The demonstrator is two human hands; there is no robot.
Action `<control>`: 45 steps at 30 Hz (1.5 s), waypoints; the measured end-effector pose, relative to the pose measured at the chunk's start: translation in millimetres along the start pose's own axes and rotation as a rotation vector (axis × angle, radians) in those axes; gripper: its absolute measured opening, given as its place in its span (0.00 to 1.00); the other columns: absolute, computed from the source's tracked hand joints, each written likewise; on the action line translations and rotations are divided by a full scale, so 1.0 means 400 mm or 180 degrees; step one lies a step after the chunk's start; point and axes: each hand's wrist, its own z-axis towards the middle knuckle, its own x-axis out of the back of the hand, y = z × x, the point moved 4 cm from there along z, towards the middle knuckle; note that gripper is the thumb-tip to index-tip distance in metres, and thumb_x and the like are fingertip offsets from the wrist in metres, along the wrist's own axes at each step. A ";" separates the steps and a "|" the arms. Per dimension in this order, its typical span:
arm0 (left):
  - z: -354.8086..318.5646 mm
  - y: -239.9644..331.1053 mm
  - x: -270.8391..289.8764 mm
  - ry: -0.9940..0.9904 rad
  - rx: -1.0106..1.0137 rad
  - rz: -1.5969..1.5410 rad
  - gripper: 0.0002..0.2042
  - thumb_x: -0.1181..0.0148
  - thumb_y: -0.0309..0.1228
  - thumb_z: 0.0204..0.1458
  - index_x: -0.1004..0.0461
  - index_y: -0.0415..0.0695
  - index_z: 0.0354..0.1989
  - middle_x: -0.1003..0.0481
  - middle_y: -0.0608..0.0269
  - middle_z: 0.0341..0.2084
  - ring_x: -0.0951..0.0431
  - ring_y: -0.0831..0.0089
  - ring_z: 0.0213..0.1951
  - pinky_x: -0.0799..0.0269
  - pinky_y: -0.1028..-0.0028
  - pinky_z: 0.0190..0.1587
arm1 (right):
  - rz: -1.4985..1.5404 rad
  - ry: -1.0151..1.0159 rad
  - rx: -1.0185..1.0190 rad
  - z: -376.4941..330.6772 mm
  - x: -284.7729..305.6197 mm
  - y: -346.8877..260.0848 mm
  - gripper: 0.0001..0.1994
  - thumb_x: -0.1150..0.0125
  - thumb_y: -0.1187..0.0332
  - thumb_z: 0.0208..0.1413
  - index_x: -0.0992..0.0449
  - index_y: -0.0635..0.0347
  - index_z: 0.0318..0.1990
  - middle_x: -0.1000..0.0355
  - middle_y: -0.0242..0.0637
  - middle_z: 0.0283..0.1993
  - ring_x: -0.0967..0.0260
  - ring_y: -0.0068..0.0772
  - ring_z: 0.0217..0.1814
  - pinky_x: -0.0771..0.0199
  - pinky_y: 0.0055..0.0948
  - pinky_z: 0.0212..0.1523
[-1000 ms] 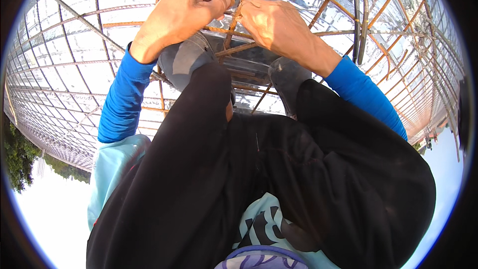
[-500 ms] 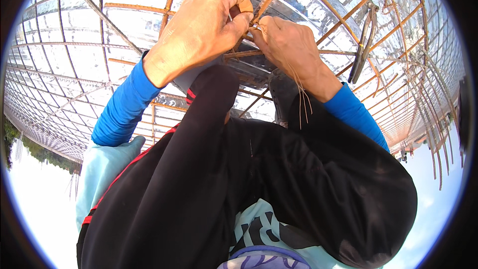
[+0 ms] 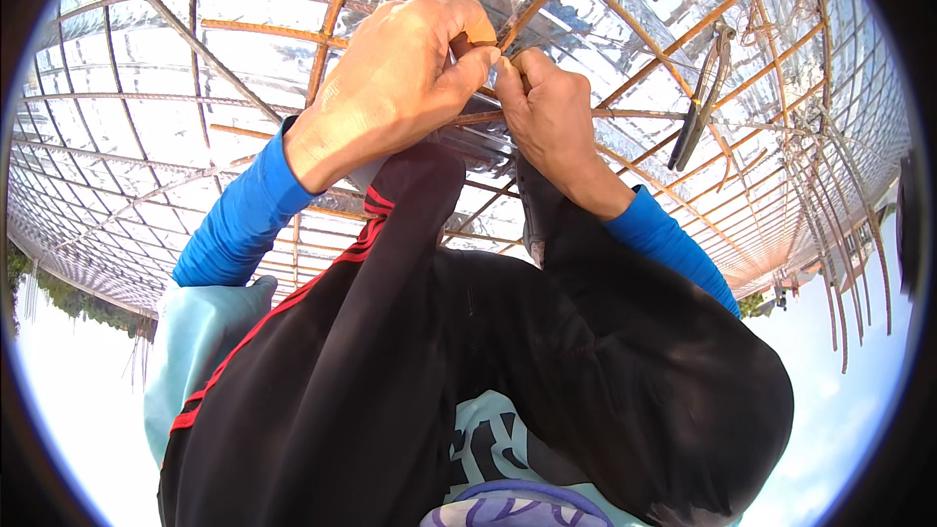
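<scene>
My left hand point(image 3: 410, 78) is closed in a pinch, thumb against bent forefinger, at a crossing of rusty rebar point(image 3: 535, 8). Right beside it, almost touching, my right hand point(image 3: 551, 127) is closed too, its thumb and forefinger pressed together. Their fingertips meet on a thin piece of tie wire that is mostly hidden by the fingers. A pair of pliers point(image 3: 700, 107) with dark handles rests on the bars to the right of my right hand.
The rebar grid point(image 3: 210, 98) spreads all around, over shiny silvery sheeting point(image 3: 156, 49). A bunch of loose bar ends or wires point(image 3: 841, 224) hangs at the far right. My bent legs point(image 3: 390, 332) in black trousers fill the lower middle.
My right hand has turned more upright, its forearm shifting left. Thin wires that trailed beside its wrist no longer show. My left hand keeps its pinch, and the view has shifted slightly.
</scene>
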 end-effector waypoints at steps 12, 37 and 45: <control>-0.023 0.008 0.003 0.0078 0.0125 0.0505 0.09 0.37 0.29 0.62 0.20 0.36 0.42 0.18 0.53 0.30 0.18 0.68 0.32 0.24 0.69 0.35 | 0.1598 0.0194 -0.1220 -0.019 -0.029 0.003 0.22 0.41 0.62 0.67 0.28 0.68 0.22 0.29 0.41 0.16 0.31 0.31 0.19 0.33 0.37 0.25; -0.457 0.488 0.207 -0.0396 -0.0236 0.4242 0.07 0.30 0.25 0.55 0.21 0.40 0.39 0.20 0.51 0.41 0.18 0.55 0.50 0.19 0.57 0.56 | 0.0421 0.0307 -0.1318 -0.269 0.341 0.469 0.17 0.33 0.57 0.65 0.28 0.63 0.35 0.31 0.32 0.25 0.34 0.23 0.27 0.34 0.30 0.29; -0.254 0.442 0.029 -0.0273 -0.1697 0.5055 0.08 0.33 0.29 0.58 0.17 0.41 0.44 0.16 0.55 0.38 0.15 0.61 0.47 0.22 0.63 0.61 | 0.1670 0.0516 -0.1149 -0.291 0.400 0.475 0.22 0.44 0.53 0.74 0.27 0.59 0.30 0.36 0.25 0.18 0.44 0.15 0.21 0.46 0.23 0.24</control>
